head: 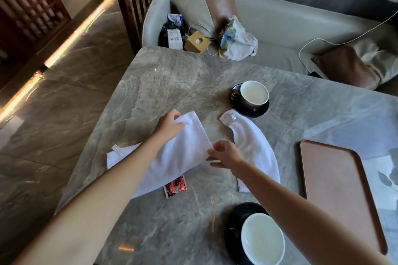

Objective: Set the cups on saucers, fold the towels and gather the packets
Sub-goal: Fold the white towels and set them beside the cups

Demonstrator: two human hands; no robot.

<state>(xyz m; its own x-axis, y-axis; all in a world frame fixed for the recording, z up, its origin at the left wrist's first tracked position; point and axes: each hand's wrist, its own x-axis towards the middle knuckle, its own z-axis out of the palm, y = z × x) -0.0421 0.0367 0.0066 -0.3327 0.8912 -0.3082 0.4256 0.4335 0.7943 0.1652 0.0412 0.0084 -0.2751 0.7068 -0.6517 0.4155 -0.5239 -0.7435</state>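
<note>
Across the table [172, 66], my left fingers [179, 125] and right fingers [216, 149] pinch the towel [183, 150]; a crooked fold could bury that packet [174, 186] underneath.

Soft daylight, medium bright, no hard sun on the counter [172, 84]. The polished top has a pale sheen across its far half and window reflections along the right edge. A warm glowing strip runs along the floor [64, 54] at left, with a small orange glint by the counter's near-left edge. Wooden screen [28, 2] top left is dark, detail lost. White towel [185, 146] is nearly blown out and its folds barely read; a faint soft shadow lies under its near edge. Wide-angle bowing: counter edges and tray [336, 189] curve, forearms [86, 211] stretch toward the bottom corners. Overall slightly soft with compression smear; sofa [269, 17] clutter is mushy.
</note>
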